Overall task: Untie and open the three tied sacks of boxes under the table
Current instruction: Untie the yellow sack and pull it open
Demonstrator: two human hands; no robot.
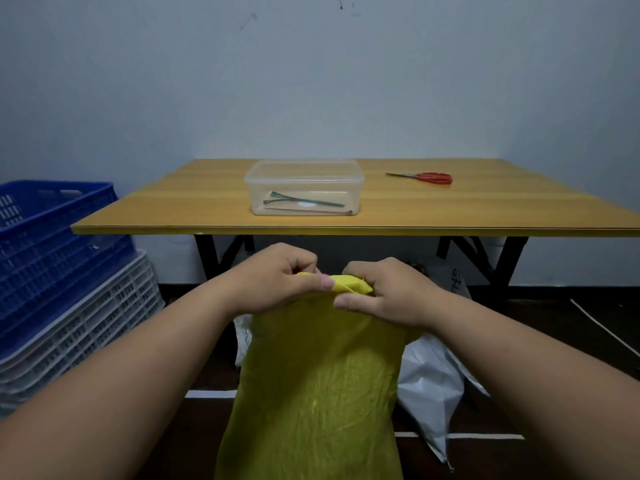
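Observation:
A yellow woven sack stands upright on the floor in front of the wooden table. My left hand grips the bunched top of the sack from the left, thumb across the fabric. From the right, my right hand pinches the same gathered neck. Any tie around the neck is hidden by my fingers. Behind the yellow sack a white sack lies low on the floor, and a further white sack shows under the table.
On the table stand a clear plastic box holding dark ties and red-handled scissors. Stacked blue and white crates fill the left side. Black table legs stand behind my hands. White tape lines mark the dark floor.

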